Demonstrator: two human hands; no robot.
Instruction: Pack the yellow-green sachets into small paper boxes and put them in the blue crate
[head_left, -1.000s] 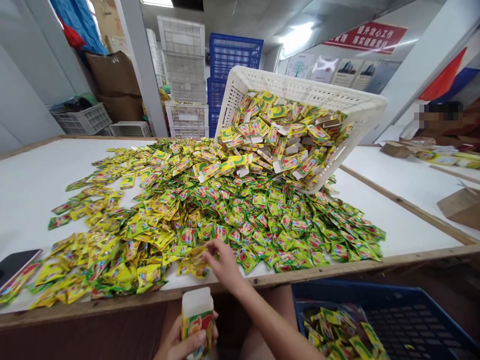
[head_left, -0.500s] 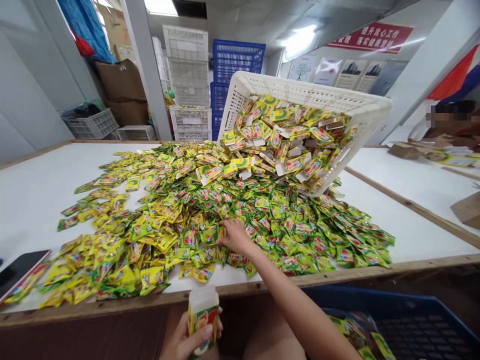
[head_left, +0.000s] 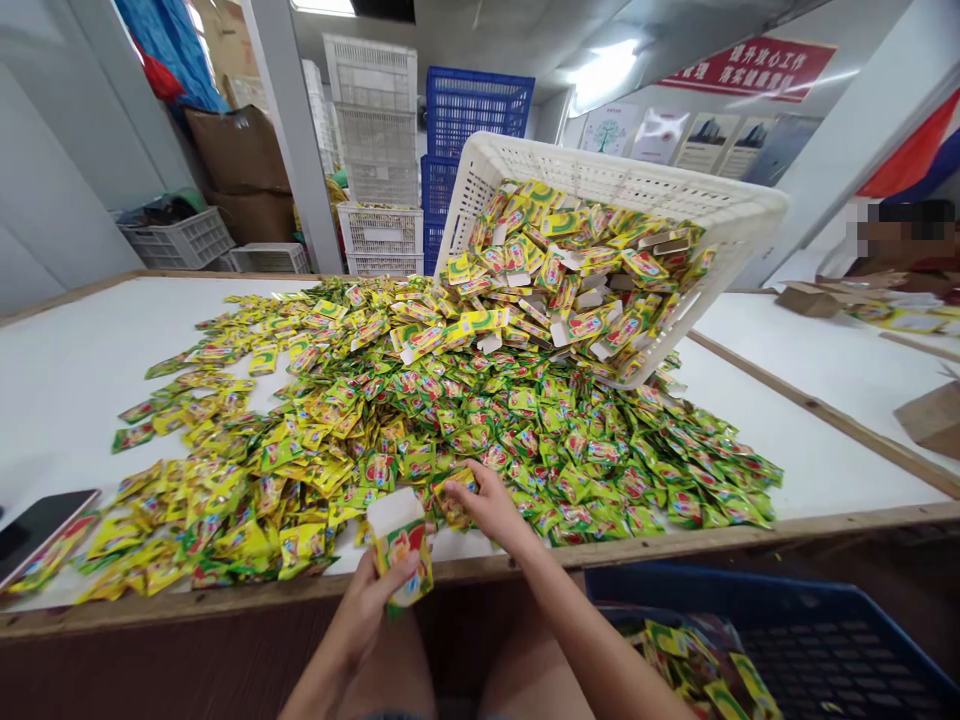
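My left hand [head_left: 373, 590] is closed around a small printed box [head_left: 405, 555], yellow, green and red, with its white top flap raised toward the table. Just right of the box, my right hand [head_left: 491, 503] pinches a yellow candy packet [head_left: 454, 497] between thumb and fingers. The packet is close to the box but apart from it. Behind both hands spreads a large heap of green packets [head_left: 570, 450], with yellow packets [head_left: 300, 460] on its left side.
A tilted white basket [head_left: 727, 205] spills small boxes [head_left: 525, 265] onto the heap. A phone [head_left: 45, 535] lies at the left table edge. Below the table at right sits a blue crate [head_left: 810, 620] with filled boxes. Stacked crates [head_left: 375, 150] stand behind; another person [head_left: 900, 240] is at far right.
My right hand has drawn back from the heap toward me, now with a packet in its fingers. My left hand has raised the box up to the table's front edge.
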